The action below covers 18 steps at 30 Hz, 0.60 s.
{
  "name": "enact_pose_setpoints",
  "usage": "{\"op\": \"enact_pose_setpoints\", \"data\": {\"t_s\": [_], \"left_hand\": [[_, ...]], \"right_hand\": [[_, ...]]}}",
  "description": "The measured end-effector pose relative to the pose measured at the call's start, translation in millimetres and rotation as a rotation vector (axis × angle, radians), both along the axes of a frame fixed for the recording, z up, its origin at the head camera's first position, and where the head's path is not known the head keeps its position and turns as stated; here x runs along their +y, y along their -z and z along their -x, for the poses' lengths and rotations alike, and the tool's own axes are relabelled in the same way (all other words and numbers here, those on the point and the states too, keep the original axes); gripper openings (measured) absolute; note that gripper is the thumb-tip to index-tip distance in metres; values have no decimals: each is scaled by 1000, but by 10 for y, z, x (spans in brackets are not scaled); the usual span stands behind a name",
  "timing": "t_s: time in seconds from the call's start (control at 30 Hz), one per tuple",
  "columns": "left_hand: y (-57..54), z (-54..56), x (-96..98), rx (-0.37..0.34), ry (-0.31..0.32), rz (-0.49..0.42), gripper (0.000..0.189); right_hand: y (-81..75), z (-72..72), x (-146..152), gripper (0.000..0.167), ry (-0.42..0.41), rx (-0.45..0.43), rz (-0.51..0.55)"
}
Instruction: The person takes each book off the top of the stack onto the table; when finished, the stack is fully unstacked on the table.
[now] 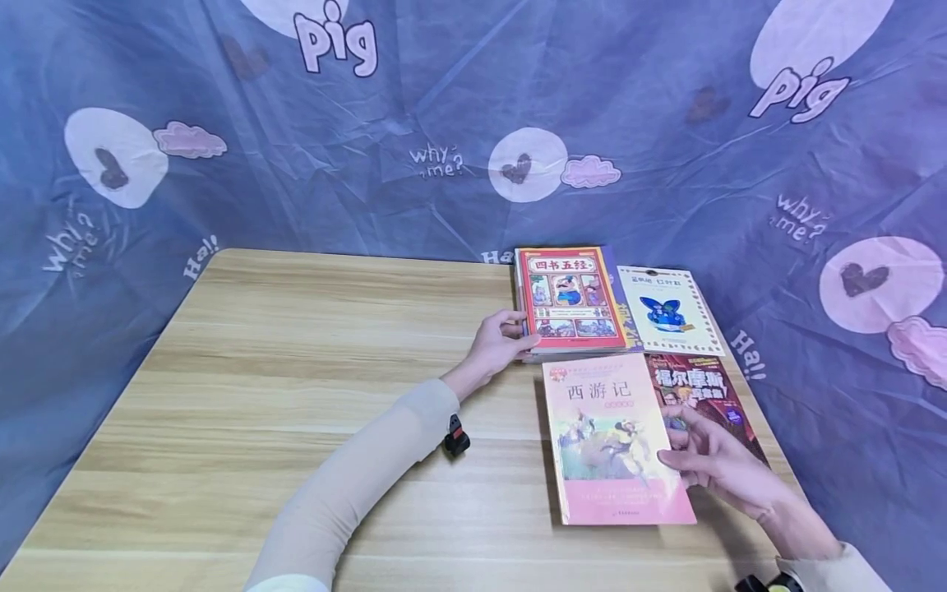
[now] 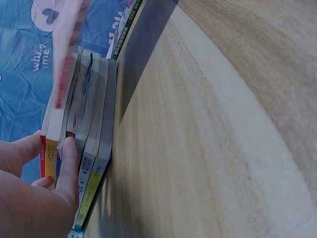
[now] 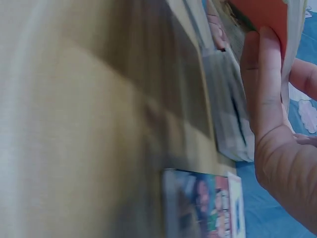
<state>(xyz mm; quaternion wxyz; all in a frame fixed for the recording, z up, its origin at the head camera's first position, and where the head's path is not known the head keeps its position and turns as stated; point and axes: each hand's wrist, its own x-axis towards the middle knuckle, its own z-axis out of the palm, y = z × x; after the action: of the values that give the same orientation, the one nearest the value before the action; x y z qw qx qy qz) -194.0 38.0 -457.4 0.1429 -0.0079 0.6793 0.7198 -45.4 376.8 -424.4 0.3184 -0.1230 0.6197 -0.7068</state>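
Note:
A stack of books, topped by a red-covered book point(image 1: 571, 308), lies at the back right of the table. My left hand point(image 1: 494, 344) grips its near left corner, thumb by the top book. In the left wrist view, fingers bear on the spines of the stack point(image 2: 91, 148). My right hand point(image 1: 721, 460) pinches a pink book point(image 1: 614, 436) by its right edge, thumb on the cover and fingers behind. That book is held above the table, in front of the stack; its reddish underside point(image 3: 267, 15) shows in the right wrist view.
Right of the stack lies a white book with a blue butterfly point(image 1: 662, 312). A dark red book point(image 1: 699, 382) in front of it is partly hidden by the pink book and right hand. A blue printed cloth point(image 1: 355, 205) hangs behind the wooden table point(image 1: 296, 353).

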Motion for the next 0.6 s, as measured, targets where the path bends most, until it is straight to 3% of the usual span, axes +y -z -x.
{"op": "enact_pose_setpoints", "data": {"t_s": [0.27, 0.6], "left_hand": [[-3, 4, 1, -4, 1, 0, 54], [0, 2, 19, -6, 3, -11, 53]], "right_hand": [[257, -26, -17, 52, -22, -34, 55], [373, 62, -44, 38, 20, -76, -64]]}}
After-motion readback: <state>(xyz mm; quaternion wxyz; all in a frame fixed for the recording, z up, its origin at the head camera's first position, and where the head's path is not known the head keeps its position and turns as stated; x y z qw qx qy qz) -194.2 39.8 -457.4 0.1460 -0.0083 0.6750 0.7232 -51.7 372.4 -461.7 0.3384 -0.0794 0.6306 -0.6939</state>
